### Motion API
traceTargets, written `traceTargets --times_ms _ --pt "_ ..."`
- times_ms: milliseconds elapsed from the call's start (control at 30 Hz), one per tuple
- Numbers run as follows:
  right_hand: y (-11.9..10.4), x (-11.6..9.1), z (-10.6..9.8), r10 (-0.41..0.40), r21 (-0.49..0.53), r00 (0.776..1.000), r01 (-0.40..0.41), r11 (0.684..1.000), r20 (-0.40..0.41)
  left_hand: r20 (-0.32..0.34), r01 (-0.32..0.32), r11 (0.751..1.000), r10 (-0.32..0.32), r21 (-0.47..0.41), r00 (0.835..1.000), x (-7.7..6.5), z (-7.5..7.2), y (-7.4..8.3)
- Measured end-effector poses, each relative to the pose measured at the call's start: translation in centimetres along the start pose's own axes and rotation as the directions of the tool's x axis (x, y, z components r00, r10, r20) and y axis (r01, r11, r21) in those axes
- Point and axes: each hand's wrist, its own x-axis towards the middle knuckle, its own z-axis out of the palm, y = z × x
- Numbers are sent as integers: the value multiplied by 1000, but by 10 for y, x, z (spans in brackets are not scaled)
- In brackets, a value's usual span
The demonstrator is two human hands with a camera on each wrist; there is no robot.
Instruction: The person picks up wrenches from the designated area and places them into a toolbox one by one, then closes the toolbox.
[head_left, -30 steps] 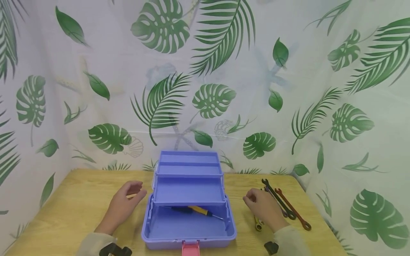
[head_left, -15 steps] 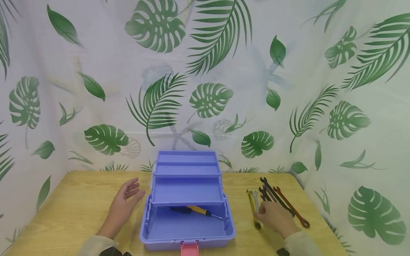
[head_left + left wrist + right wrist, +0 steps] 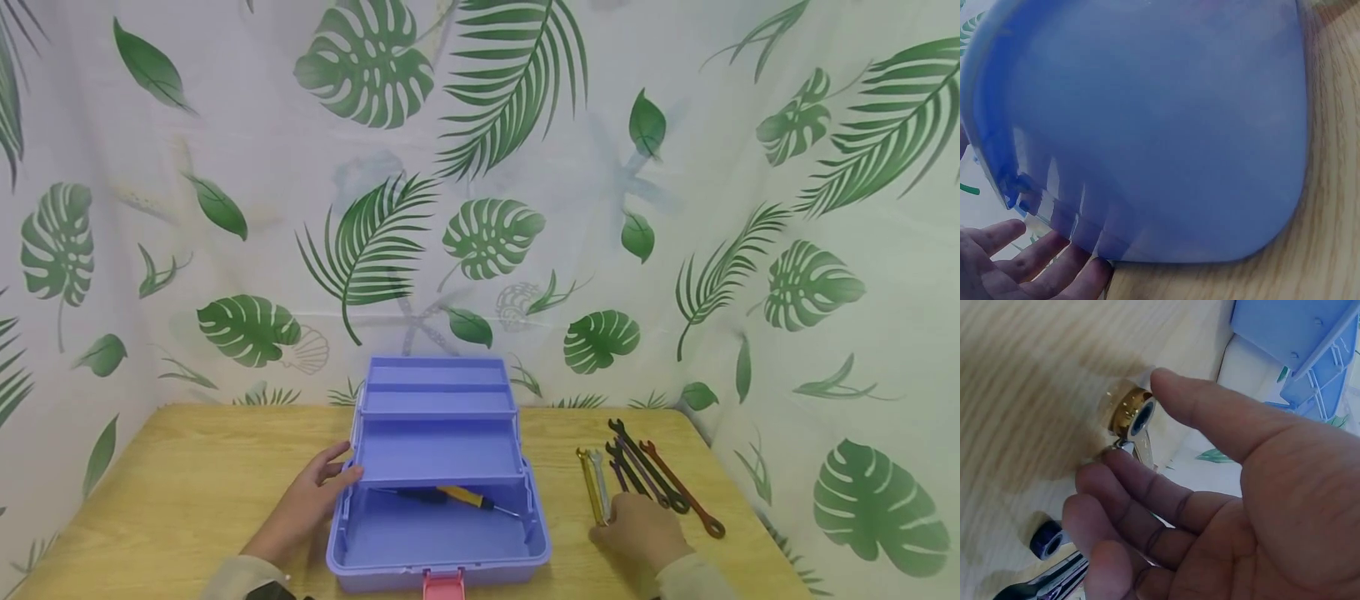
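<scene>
A blue-purple toolbox (image 3: 375,578) stands with its stepped trays raised. My left hand (image 3: 311,500) rests at its left side, thumb by the tray edge and fingers spread along the outer wall (image 3: 1179,125). My right hand (image 3: 641,531) is low over the near ends of the wrenches. In the right wrist view, the ring end of a gold wrench (image 3: 1130,414) lies between thumb tip and loosely bent fingers; the thumb seems to touch it, without a clear grip. A silver wrench (image 3: 599,472) lies alongside, its near end hidden by the hand.
Several dark wrenches (image 3: 651,462) and a red wrench (image 3: 686,492) lie to the right. A yellow-and-black screwdriver (image 3: 465,497) and a dark-handled tool (image 3: 422,496) lie in the toolbox. A pink latch (image 3: 444,586) hangs in front. A leaf-patterned cloth (image 3: 495,125) surrounds the table.
My left hand has moved right, from beside the toolbox onto its left side. The right hand has gone right and down to the wrenches' near ends.
</scene>
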Motion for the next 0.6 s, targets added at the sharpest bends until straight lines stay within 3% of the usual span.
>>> traceTargets --times_ms 233,600 --pt "0 3 4 24 -8 999 -25 1000 -30 11 28 999 -28 19 1000 1 0 -2" --pt "-2 7 5 72 45 997 -73 996 13 9 29 999 -29 14 1000 2 -1 -4"
